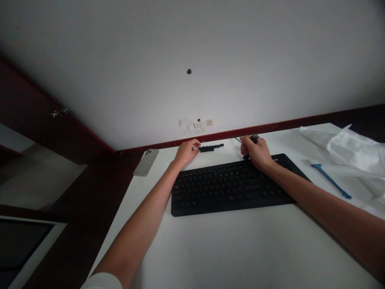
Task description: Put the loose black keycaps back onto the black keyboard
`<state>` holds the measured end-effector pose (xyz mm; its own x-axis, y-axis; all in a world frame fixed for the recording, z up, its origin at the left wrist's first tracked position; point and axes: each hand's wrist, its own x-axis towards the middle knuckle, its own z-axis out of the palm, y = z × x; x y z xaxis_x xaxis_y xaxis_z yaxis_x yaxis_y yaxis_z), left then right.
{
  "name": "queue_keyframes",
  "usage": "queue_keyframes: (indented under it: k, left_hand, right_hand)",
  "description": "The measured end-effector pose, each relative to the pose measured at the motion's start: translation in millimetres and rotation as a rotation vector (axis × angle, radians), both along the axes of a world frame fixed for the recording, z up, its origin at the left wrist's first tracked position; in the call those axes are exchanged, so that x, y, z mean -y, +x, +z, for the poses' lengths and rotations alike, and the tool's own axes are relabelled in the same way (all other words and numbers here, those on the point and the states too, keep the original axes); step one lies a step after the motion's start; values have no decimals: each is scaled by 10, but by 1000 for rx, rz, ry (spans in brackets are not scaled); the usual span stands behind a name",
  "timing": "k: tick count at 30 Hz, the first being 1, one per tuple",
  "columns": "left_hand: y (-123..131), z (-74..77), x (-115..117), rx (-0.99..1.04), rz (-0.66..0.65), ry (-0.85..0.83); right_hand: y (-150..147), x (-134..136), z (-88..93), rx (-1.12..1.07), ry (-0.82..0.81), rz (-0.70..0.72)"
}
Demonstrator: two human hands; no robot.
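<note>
A black keyboard [228, 188] lies on the white table [240, 249]. Behind it a short row of loose black keycaps [210, 147] rests near the table's far edge. My left hand [187, 151] reaches past the keyboard's upper left corner, fingers curled, fingertips touching the left end of that keycap row. My right hand [256, 153] hovers over the keyboard's top edge, closed in a fist round a small dark tool [254, 138] whose tip sticks up above the fingers.
A phone [146, 162] lies face down at the table's far left corner. A blue plastic pry tool [331, 180] and a crumpled white plastic sheet [351, 156] lie to the right. A wall with sockets [204, 123] stands just behind.
</note>
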<state>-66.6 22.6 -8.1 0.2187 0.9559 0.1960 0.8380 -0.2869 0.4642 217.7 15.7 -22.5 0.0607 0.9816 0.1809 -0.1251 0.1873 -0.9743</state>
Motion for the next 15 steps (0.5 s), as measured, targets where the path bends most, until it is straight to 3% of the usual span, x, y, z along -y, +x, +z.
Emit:
queue_keyframes:
  k: [6, 10, 15]
  left_hand:
    - [-54, 61, -4, 17, 49, 5]
    - [-59, 287, 47, 20, 28, -2]
    - [190, 561, 237, -1, -128, -58]
  right_hand:
    - [-11, 28, 37, -17, -11, 18]
    - [-12, 26, 42, -4, -13, 12]
    - [-14, 23, 35, -16, -4, 19]
